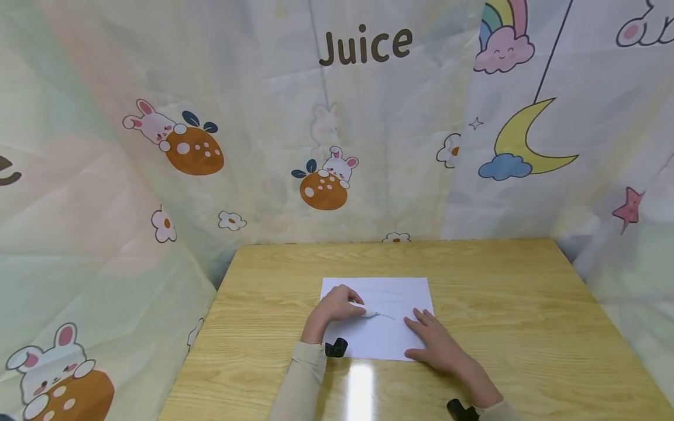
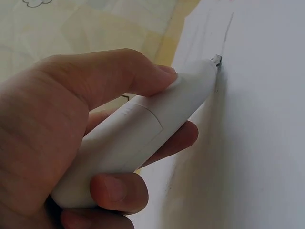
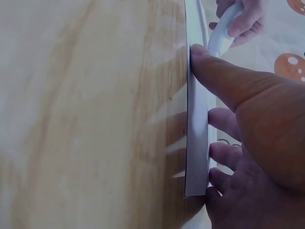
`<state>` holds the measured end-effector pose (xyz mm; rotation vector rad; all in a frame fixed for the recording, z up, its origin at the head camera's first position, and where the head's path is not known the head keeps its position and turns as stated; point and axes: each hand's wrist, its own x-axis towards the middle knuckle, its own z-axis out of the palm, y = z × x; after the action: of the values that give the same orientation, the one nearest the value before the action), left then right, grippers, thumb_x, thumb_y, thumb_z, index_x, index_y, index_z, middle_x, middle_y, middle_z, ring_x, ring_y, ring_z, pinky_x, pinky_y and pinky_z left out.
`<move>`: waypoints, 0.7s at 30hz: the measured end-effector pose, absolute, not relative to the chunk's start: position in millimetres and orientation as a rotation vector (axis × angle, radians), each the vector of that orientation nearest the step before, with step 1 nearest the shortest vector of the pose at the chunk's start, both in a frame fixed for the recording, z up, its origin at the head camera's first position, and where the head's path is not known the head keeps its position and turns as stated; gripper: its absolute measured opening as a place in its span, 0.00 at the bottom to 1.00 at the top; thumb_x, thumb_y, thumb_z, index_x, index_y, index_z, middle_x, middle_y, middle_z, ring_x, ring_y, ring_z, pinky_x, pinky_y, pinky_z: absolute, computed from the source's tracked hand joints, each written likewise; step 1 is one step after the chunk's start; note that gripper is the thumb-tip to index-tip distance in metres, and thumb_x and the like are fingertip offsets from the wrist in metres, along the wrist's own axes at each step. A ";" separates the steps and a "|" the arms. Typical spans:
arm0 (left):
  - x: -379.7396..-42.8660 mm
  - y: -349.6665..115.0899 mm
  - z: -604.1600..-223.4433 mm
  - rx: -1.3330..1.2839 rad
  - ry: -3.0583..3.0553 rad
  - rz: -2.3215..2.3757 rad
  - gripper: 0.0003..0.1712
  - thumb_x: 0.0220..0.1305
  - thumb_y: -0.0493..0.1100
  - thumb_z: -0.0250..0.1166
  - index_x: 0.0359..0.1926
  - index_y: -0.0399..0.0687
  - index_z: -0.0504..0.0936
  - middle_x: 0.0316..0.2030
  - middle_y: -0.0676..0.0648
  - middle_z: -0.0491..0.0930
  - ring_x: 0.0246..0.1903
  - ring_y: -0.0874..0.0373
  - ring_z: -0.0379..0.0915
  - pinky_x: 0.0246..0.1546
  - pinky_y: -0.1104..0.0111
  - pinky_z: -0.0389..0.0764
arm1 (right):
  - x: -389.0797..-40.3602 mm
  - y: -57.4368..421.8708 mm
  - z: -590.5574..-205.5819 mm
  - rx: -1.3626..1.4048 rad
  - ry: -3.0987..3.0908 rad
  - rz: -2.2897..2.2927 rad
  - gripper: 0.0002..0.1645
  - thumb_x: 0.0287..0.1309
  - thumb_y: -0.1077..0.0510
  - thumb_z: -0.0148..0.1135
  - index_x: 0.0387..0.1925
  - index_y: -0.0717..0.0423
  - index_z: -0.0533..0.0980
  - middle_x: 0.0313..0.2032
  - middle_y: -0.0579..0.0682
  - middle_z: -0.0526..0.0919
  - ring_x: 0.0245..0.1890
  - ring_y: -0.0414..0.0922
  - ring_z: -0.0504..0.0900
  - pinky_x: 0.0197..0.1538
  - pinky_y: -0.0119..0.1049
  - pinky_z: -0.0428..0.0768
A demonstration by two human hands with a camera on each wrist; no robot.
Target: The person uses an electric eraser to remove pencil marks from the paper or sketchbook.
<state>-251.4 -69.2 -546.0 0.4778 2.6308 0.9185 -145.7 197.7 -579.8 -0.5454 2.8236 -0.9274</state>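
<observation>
In my left hand (image 1: pixel 337 305) I grip a white electric eraser (image 2: pixel 138 131), fingers wrapped round its body. The thumb lies on a button near its front, and a battery cover shows on its side. Its small tip touches a white sheet of paper (image 1: pixel 376 345) at the end of a thin grey line (image 2: pixel 228 33). Fainter grey marks run beside that line. My right hand (image 1: pixel 438 345) rests with spread fingers on the paper's right edge, holding nothing; its thumb presses near the sheet's front edge in the right wrist view.
The paper lies on a wooden table (image 1: pixel 505 304) with light glare at its front. Printed curtains (image 1: pixel 253 175) stand behind and to both sides. A black wrist camera mount (image 1: pixel 336 348) sits on the left wrist, with another black mount (image 1: pixel 462 410) on the right.
</observation>
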 end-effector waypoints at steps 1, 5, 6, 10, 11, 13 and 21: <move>-251.2 -68.6 -547.3 0.482 2.625 0.921 0.08 0.52 0.48 0.74 0.33 0.52 0.88 0.29 0.60 0.81 0.27 0.65 0.72 0.29 0.69 0.73 | -145.5 197.7 -580.4 -0.545 2.821 -0.925 0.44 0.54 0.44 0.70 0.66 0.61 0.68 0.70 0.65 0.57 0.70 0.67 0.49 0.65 0.64 0.51; -251.9 -63.6 -552.0 0.545 2.575 0.963 0.09 0.52 0.50 0.74 0.34 0.53 0.88 0.29 0.61 0.81 0.27 0.66 0.71 0.30 0.70 0.73 | -145.7 197.7 -582.0 -0.550 2.832 -0.898 0.44 0.54 0.43 0.70 0.67 0.61 0.68 0.70 0.65 0.57 0.70 0.66 0.49 0.65 0.64 0.52; -252.2 -62.9 -552.2 0.557 2.570 0.967 0.09 0.53 0.50 0.73 0.34 0.53 0.89 0.29 0.61 0.81 0.27 0.66 0.71 0.30 0.71 0.73 | -146.2 197.7 -582.3 -0.553 2.837 -0.893 0.44 0.54 0.43 0.69 0.67 0.60 0.68 0.70 0.65 0.57 0.70 0.66 0.49 0.65 0.64 0.52; -255.1 -64.0 -549.1 0.550 2.589 0.938 0.07 0.53 0.48 0.74 0.33 0.52 0.89 0.27 0.61 0.81 0.25 0.65 0.70 0.28 0.71 0.72 | -146.9 198.8 -580.1 -0.563 2.842 -0.914 0.44 0.54 0.43 0.69 0.66 0.61 0.68 0.70 0.65 0.58 0.70 0.67 0.50 0.64 0.64 0.53; -255.9 -65.2 -548.2 0.544 2.594 0.930 0.07 0.53 0.47 0.74 0.32 0.52 0.89 0.26 0.61 0.81 0.25 0.65 0.70 0.27 0.71 0.72 | -146.7 199.2 -579.3 -0.569 2.838 -0.921 0.44 0.54 0.43 0.69 0.66 0.61 0.68 0.70 0.65 0.58 0.69 0.67 0.50 0.64 0.64 0.52; -256.8 -66.6 -547.3 0.535 2.593 0.922 0.06 0.52 0.47 0.74 0.32 0.52 0.89 0.26 0.61 0.81 0.25 0.65 0.71 0.27 0.70 0.72 | -146.1 199.7 -578.6 -0.577 2.836 -0.929 0.44 0.54 0.43 0.70 0.66 0.62 0.68 0.69 0.66 0.58 0.69 0.67 0.50 0.64 0.65 0.53; -258.1 -58.9 -549.5 0.541 2.584 0.907 0.07 0.52 0.49 0.74 0.32 0.54 0.89 0.27 0.61 0.81 0.25 0.65 0.70 0.28 0.70 0.72 | -146.1 199.8 -584.1 -0.570 2.846 -0.935 0.44 0.54 0.44 0.70 0.66 0.62 0.68 0.69 0.66 0.58 0.69 0.67 0.50 0.64 0.64 0.53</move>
<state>-258.1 -58.9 -549.5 0.5408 2.5843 0.9071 -146.1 199.8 -584.1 -0.5697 2.8459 -0.9351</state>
